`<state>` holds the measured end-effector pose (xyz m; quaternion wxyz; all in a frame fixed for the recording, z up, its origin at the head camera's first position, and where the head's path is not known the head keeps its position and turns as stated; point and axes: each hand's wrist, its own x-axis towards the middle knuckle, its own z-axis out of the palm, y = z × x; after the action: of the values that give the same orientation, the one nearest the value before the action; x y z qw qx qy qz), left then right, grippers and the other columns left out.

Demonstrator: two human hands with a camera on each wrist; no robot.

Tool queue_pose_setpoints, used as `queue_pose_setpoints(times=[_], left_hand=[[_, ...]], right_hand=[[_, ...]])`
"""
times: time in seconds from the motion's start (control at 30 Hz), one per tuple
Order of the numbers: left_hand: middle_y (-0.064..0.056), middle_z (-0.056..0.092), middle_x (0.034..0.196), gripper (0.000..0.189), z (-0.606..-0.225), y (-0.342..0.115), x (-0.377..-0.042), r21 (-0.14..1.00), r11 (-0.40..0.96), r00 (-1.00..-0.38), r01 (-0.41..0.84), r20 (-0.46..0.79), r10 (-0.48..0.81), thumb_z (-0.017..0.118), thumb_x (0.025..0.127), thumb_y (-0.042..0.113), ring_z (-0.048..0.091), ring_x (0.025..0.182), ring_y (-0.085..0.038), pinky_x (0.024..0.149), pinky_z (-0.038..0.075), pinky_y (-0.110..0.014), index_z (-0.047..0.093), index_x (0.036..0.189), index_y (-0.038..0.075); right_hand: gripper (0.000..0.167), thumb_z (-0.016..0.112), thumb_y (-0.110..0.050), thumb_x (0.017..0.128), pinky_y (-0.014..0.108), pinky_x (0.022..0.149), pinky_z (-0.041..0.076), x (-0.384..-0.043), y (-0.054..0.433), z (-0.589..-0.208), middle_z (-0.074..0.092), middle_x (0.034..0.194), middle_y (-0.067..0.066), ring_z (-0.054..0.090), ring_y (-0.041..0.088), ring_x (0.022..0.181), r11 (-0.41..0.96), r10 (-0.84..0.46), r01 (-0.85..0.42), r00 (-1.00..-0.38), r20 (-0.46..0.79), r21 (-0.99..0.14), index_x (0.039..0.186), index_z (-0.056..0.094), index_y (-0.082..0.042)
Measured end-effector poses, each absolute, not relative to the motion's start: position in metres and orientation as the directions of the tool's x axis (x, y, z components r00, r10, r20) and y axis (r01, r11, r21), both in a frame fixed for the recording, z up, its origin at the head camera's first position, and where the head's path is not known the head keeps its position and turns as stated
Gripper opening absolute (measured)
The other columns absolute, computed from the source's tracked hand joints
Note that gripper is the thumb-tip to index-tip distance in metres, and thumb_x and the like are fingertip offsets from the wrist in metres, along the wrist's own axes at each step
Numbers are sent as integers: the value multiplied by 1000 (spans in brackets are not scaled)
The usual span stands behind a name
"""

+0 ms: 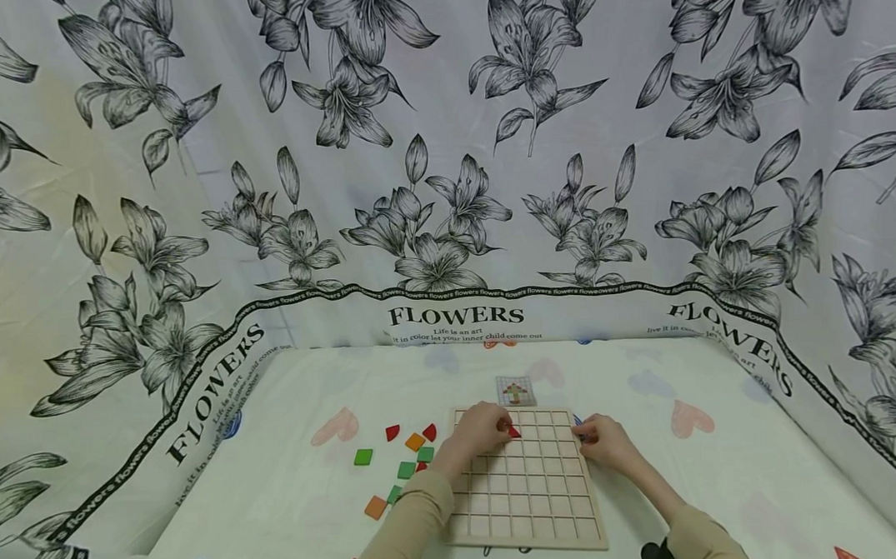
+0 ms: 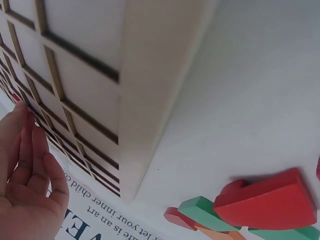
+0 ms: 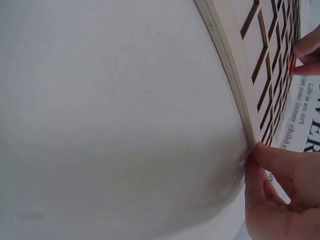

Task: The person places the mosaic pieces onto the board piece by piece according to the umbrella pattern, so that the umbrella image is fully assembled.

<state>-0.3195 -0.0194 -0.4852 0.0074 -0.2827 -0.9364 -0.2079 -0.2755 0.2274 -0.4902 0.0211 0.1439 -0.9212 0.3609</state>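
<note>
- Black-and-white floral drapes [image 1: 603, 178] rise behind the cloth-covered counter [image 1: 259, 488], which is printed with hearts.
- On it we see the gridded wooden board [image 1: 530, 543] lying flat, with a small card [image 1: 515, 391] just beyond its far edge, showing a coloured figure on a grid.
- The left grip [image 1: 484, 425] pinches a red piece [image 1: 514, 432] over the far rows of the board; we cannot tell whether it is seated in a square.
- The right grip [image 1: 599, 440] holds the board's right edge near the far corner, between thumb and finger.
- We judge the work barely begun: every grid square in plain sight is bare, though the left hand and sleeve hide some. Loose red, orange and green pieces [image 1: 363, 457] lie to the board's left, apparently left to place.
- Only the head view gives us the card and the whole layout.
- From the left wrist, we get the thickness of the loose pieces, including a large red block [image 2: 265, 200] close by, but no right hand.
- From the right wrist, we make out the thumb on the board's rim, which the head view shows too small.
</note>
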Motion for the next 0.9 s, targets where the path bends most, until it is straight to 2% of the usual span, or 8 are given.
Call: queue_pose_setpoints(times=[0.27,0.53,0.9], left_hand=[[0,70,87,11,-487,-19,-320,423,748,-847,511,101,522,69,86,14,59,72,-8,64,46,-19,74,96,11],[0,70,86,12,-486,-20,-321,413,745,-838,524,94,538,69,86,13,57,70,-7,62,45,-19,74,97,11],[-4,69,92,16,-473,-31,-317,469,715,-832,519,84,548,66,89,15,60,79,-12,68,47,-21,72,102,7]], right_hand=[[32,66,8,72,24,62,45,-277,228,-493,61,96,18,57,19,79,705,-256,-297,-953,160,-644,103,66,15],[32,65,10,72,22,58,37,-276,227,-491,61,96,19,46,12,71,691,-247,-286,-957,154,-664,104,66,15],[32,65,8,73,23,61,43,-277,230,-494,62,97,19,55,17,77,705,-242,-281,-958,151,-651,105,66,13]])
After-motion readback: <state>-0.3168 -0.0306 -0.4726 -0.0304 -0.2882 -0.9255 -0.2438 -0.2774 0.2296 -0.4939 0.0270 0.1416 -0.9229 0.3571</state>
